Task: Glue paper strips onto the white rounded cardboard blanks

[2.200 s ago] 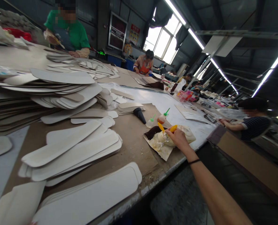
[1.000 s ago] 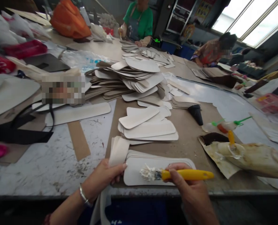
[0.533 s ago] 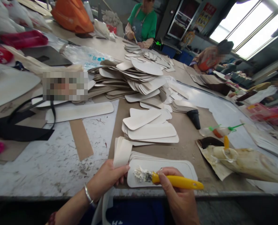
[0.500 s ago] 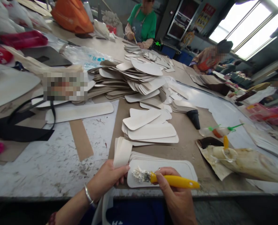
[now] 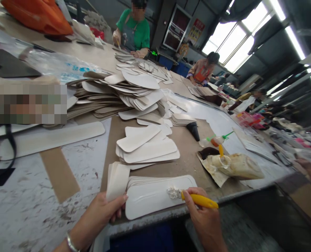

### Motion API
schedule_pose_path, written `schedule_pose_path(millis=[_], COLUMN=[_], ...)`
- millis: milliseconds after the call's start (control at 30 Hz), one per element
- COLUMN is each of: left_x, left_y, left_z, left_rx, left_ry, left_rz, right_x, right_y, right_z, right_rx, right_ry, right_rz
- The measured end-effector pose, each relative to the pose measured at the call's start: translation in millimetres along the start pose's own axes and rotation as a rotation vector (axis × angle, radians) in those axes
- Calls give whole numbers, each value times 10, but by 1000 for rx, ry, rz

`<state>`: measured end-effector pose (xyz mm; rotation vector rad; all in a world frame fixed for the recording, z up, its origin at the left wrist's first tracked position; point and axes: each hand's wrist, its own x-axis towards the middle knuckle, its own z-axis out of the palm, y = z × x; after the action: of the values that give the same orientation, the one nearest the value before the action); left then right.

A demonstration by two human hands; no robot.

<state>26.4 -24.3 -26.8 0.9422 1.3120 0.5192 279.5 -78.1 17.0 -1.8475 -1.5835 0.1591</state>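
My right hand (image 5: 201, 213) grips a brush (image 5: 200, 200) by its yellow handle. White paste clots its bristles, which touch the top of a fanned stack of long white panels (image 5: 152, 201) with rounded ends. A wet streak shows on the top panel. My left hand (image 5: 99, 213) is closed around a bundle of bent white strips (image 5: 117, 180), its thumb beside the stack's left end. Farther right lies a stained plastic bottle (image 5: 244, 167) with a cut opening, from which another yellow handle (image 5: 221, 150) sticks out.
More white panels (image 5: 150, 148) lie behind the stack, with a tall pile (image 5: 134, 91) beyond. A black cone (image 5: 193, 131) and small green-tipped bottles (image 5: 217, 140) stand at right. Co-workers (image 5: 136, 31) sit across the table. The table's front edge (image 5: 171, 213) runs close below my hands.
My right hand first took the brush from the bottle at right and brought it to the stack. Since half a second ago the brush has swept rightward along the top panel. My view has turned right.
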Motion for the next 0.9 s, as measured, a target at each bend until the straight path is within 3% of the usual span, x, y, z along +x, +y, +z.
schedule_pose_path(millis=[200, 500, 633, 733, 900], left_x=[48, -8, 8, -15, -48], left_y=[-108, -41, -76, -61, -10], left_z=[-5, 17, 8, 28, 85], left_rx=[11, -39, -3, -7, -56], left_ry=[13, 60, 40, 15, 62], left_rz=[2, 53, 46, 19, -4], right_x=[42, 116, 103, 21, -171], right_y=[122, 274, 187, -58, -549], right_z=[-136, -302, -369, -232, 282], right_rx=[-126, -164, -126, 15, 427], right_ry=[39, 71, 92, 67, -57], right_rz=[-54, -108, -108, -90, 24])
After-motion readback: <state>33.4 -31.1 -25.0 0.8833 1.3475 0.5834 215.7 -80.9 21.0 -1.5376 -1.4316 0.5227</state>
